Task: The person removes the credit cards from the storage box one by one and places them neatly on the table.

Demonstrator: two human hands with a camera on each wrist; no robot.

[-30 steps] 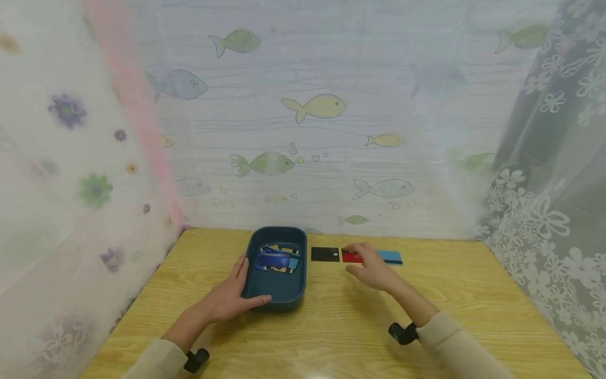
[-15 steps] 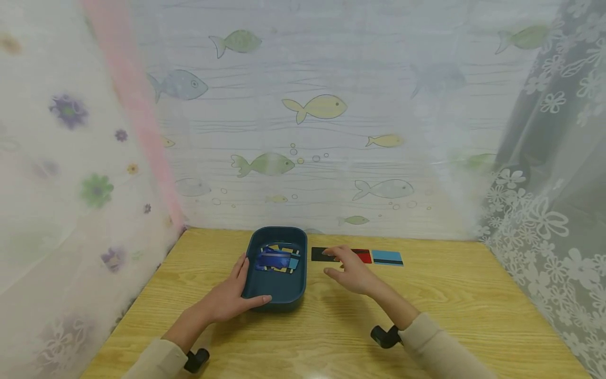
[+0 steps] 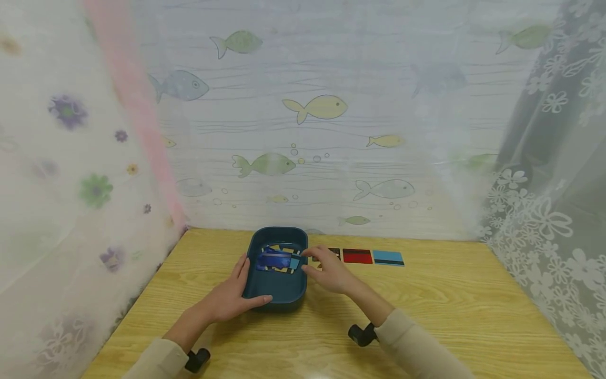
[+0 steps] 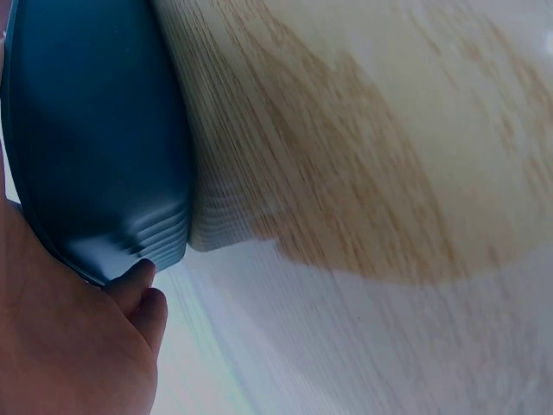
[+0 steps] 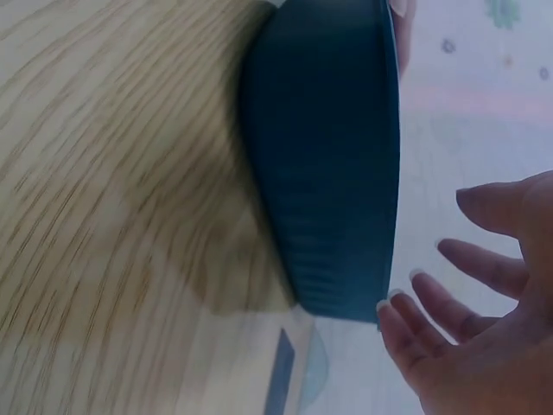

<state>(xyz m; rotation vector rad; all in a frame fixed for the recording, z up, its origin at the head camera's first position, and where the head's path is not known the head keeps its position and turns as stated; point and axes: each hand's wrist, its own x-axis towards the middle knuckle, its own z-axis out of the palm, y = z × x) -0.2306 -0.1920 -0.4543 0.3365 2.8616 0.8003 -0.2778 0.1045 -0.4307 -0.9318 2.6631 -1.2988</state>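
Note:
In the head view a dark blue bin (image 3: 276, 291) stands on the table with several cards (image 3: 275, 259) piled inside. My left hand (image 3: 226, 296) rests along its left side and near corner, fingers on the outer wall and thumb at the front rim. My right hand (image 3: 331, 271) is at the bin's right rim, fingers spread and slightly bent, holding nothing. Partly behind it lies a black card (image 3: 334, 251); to the right are a red card (image 3: 357, 256) and a light blue card (image 3: 388, 257). The right wrist view shows my right hand (image 5: 492, 303) beside the bin wall (image 5: 333, 173).
The wooden table (image 3: 450, 305) runs back to a curtain (image 3: 322, 68) printed with fish. Patterned curtains also hang at the left and right. A black wrist-worn piece (image 3: 362, 335) sticks out beneath my right sleeve, another (image 3: 197, 360) beneath the left.
My right hand has moved left, from over the red card, past the black card, to the bin's right rim. The red card is now uncovered. My left hand and the bin have stayed put.

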